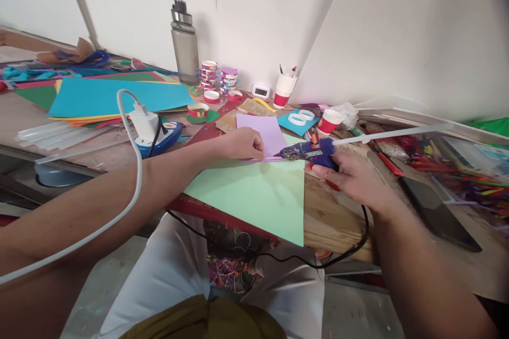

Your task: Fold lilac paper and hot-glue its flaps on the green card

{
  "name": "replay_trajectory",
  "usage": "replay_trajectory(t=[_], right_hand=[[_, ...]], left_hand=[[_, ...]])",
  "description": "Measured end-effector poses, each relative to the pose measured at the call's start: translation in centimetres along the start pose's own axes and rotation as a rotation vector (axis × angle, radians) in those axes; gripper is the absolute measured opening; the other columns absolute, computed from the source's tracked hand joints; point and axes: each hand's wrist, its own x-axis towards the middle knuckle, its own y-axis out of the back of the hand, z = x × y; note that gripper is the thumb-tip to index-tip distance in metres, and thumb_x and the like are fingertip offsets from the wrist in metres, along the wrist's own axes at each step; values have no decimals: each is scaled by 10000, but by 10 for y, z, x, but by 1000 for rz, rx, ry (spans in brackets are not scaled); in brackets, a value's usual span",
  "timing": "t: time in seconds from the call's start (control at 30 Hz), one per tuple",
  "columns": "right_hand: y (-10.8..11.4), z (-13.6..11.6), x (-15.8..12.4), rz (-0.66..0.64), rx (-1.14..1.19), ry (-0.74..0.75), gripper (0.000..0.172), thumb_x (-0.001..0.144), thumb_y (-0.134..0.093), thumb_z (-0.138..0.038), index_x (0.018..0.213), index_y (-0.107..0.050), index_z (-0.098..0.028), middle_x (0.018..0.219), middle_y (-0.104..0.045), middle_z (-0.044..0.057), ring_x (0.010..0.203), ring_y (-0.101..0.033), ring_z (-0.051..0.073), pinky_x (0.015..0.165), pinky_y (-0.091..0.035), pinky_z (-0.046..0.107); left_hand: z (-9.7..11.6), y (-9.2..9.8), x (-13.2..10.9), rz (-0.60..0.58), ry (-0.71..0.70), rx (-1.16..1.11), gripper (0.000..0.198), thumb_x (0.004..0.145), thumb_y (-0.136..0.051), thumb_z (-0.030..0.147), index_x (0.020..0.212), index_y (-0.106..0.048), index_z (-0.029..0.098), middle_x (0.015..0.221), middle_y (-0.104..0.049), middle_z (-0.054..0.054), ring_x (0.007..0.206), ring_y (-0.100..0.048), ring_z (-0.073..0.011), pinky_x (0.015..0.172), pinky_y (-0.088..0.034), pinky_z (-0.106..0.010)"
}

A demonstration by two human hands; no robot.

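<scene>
My right hand [344,172] is wrapped round a blue hot glue gun [318,152], with a long clear glue stick [393,131] poking out of its back. The gun's nozzle points left, at the lower right edge of a purple sheet [264,132]. My left hand [246,144] rests at the near edge of that purple sheet with its fingers curled together; what they hold, if anything, is too small to name. Beneath both lies a light green sheet [254,190], which reaches over the table's front edge.
Coloured sheets [119,96], a white plug [145,122] and glue sticks [59,135] lie left. Behind stand a bottle [185,50], paper rings [209,77], a small clock [261,91] and cups [284,90]. A black phone [437,212] and red-handled cutter [389,163] lie right.
</scene>
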Motion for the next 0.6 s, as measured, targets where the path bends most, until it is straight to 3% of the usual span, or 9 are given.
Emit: replay_trajectory(t=[0.37,0.6], right_hand=[[-8,-6,1,-47,-119,27,207,873,-533,-401,921,-595,-210,875,-678,64,782,-600,243,687,-453,334],[0,-3,0,-50,-193,-20,264,878,-518,-447,894,-603,-198,757,-631,39,671,-549,210,616,-414,308]], left_hand=[[1,1,0,-8,0,28,211,709,-593,339,738,-715,169,821,-705,-12,678,-598,-125,573,-393,-212],[2,1,-2,-6,-26,18,188,703,-599,322,764,-711,185,806,-694,1,700,-602,-123,578,-397,-200]])
